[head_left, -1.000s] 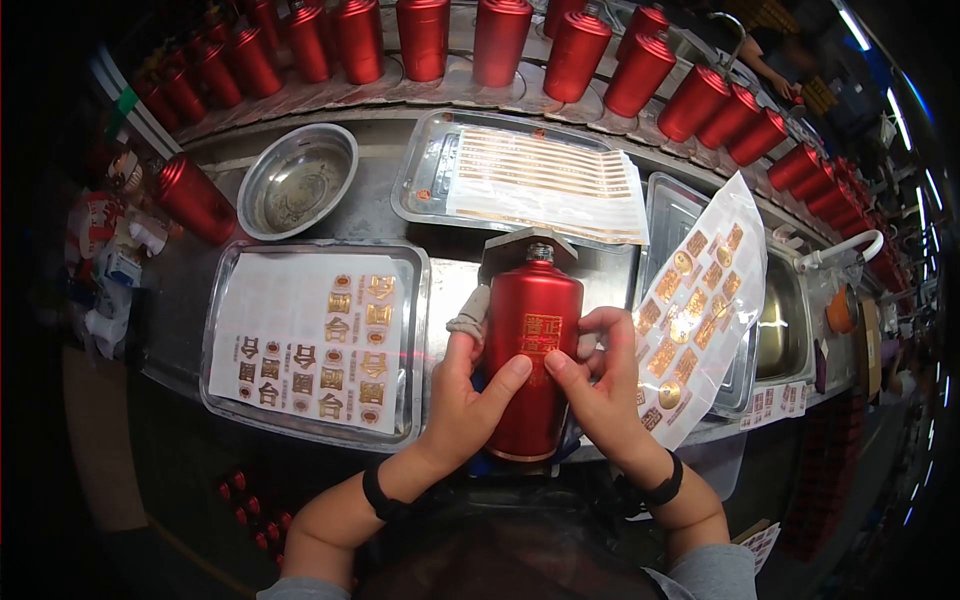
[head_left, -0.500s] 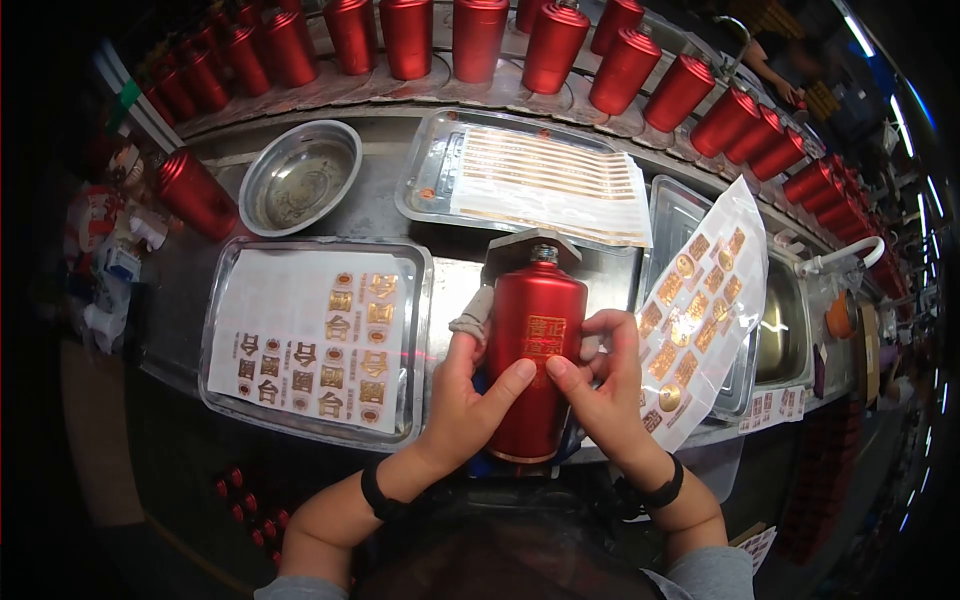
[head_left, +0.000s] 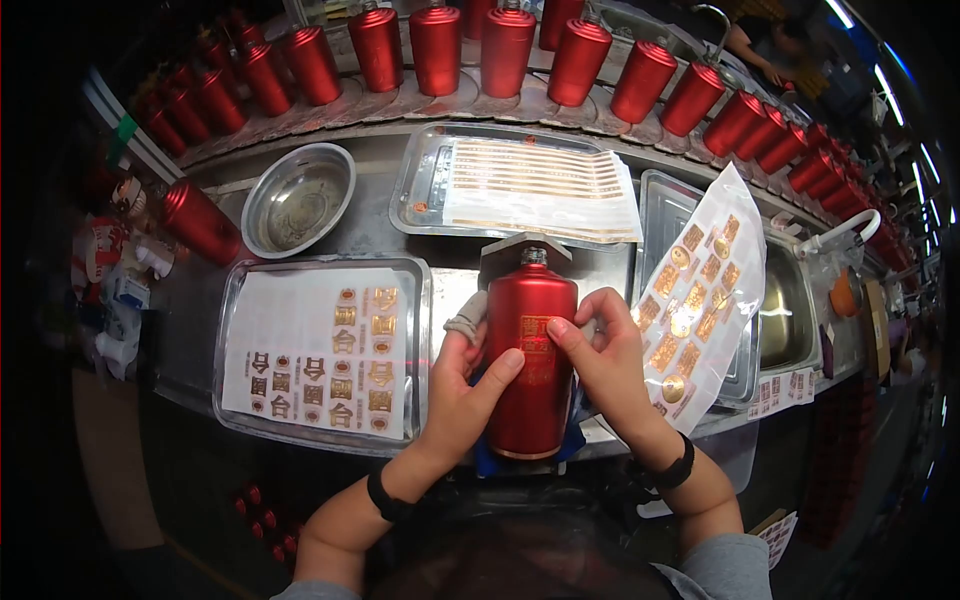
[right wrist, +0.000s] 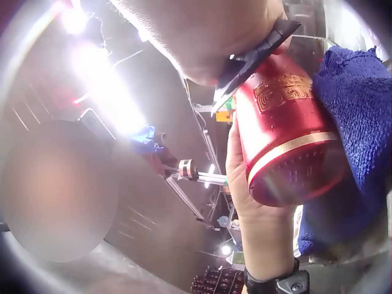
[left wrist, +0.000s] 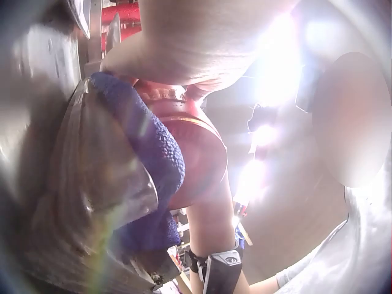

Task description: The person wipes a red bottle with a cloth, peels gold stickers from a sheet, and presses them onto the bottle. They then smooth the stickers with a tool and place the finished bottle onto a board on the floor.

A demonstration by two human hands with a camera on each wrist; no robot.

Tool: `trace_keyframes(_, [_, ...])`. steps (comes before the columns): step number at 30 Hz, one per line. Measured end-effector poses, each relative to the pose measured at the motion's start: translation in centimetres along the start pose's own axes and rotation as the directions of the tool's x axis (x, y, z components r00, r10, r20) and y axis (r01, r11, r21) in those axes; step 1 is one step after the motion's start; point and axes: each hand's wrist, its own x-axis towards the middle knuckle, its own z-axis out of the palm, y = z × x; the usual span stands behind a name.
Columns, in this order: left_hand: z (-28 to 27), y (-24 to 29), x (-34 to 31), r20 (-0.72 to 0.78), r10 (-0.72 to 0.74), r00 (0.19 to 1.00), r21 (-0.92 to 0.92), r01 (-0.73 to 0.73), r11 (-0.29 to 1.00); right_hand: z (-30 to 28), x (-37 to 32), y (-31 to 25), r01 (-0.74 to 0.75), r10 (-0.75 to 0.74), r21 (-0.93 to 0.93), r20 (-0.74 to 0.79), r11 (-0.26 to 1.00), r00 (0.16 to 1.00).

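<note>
A red bottle [head_left: 530, 410] with a bare threaded neck lies tilted between both hands, a square gold label [head_left: 537, 335] on its front. My left hand [head_left: 465, 400] grips its left side, thumb on the front below the label and a pale cloth-like cover [head_left: 467, 315] on a finger. My right hand [head_left: 610, 360] holds the other side, its thumb pressing the label's upper right part and its fingers bent beside the bottle. In the right wrist view, a blue towel [right wrist: 358, 122] lies against the bottle near its gold-banded base.
On the left, a tray [head_left: 425, 350] bears a gold sticker sheet [head_left: 280, 310]. A steel bowl [head_left: 258, 240] and a striped sheet [head_left: 540, 215] on another tray [head_left: 405, 205] stand behind. At right lies a clear sticker sheet [head_left: 735, 195]. Red bottles [head_left: 508, 55] line a conveyor [head_left: 440, 112].
My right thumb has moved up across the label toward its upper right. My left hand keeps its hold. The bottles on the conveyor have shifted left.
</note>
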Motion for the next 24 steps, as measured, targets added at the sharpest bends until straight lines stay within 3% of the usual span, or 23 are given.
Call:
trace_keyframes(10, [-0.2,0.0,-0.1,0.008,0.012,1.0,0.016,-0.012,1.0,-0.4,0.0,0.6,0.037,-0.037,-0.004,0.025,0.999,0.999])
trace_keyframes(13, [-0.8,0.0,-0.3,-0.032,-0.028,0.999,-0.03,0.027,0.999,-1.3,-0.8,0.2,-0.114,0.097,0.153,0.113,0.982,0.989])
trace_keyframes(17, [-1.5,0.1,-0.6,-0.008,-0.082,0.997,-0.04,0.081,0.996,-1.6,-2.6,-0.1,-0.181,0.161,0.18,0.119,0.967,0.98])
trace_keyframes(24, [-0.5,0.2,-0.9,0.0,-0.006,1.0,0.092,0.006,0.996,-0.7,-3.1,0.9,-0.092,0.089,0.063,0.051,0.994,0.995])
